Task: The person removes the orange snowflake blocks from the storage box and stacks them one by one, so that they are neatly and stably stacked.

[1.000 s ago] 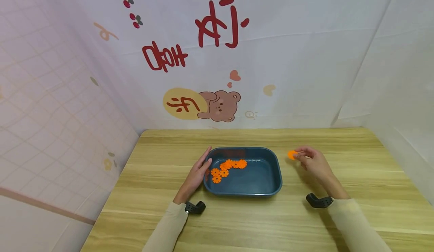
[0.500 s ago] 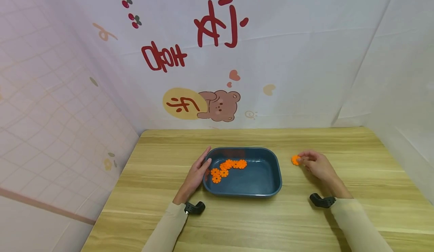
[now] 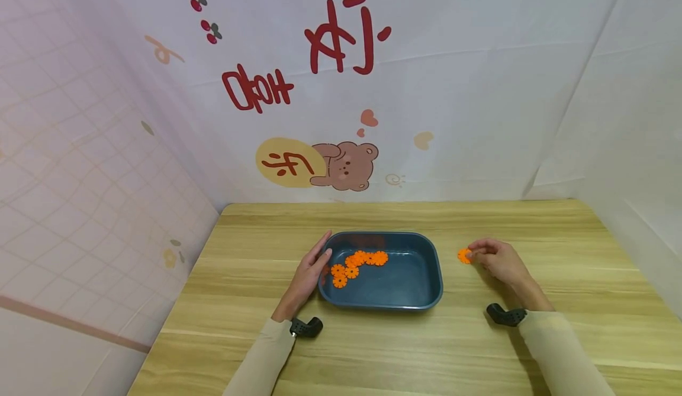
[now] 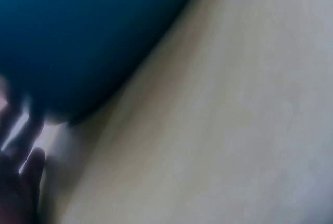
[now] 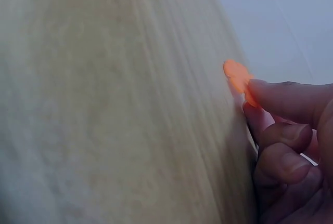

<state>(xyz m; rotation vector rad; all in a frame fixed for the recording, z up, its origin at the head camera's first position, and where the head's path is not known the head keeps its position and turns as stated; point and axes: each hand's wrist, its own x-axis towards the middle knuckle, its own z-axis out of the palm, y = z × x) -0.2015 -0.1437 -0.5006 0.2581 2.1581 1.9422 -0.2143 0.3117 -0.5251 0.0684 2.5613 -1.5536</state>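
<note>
In the head view my right hand (image 3: 499, 261) pinches an orange notched disc (image 3: 465, 256) to the right of the blue tray. The right wrist view shows this flower-like disc (image 5: 239, 77) between thumb and finger, with the other fingers curled below. The dark blue rectangular tray (image 3: 383, 308) stands mid-table. Along its left side lies my left hand (image 3: 305, 274), fingers fairly straight against the outer wall and thumb at the rim. Inside the tray, several orange notched discs (image 3: 351, 271) lie in a bent row at the left. Blurred fingers (image 4: 34, 169) show beside the tray in the left wrist view.
The wooden table (image 3: 250, 248) ends at the back against a white printed wall cloth (image 3: 469, 88). Another cloth wall (image 3: 96, 177) rises along its left side. Each wrist carries a black camera mount (image 3: 506, 315).
My right hand has moved slightly right and toward me with the orange disc, which is lower in view. The left hand and the tray have stayed nearly still.
</note>
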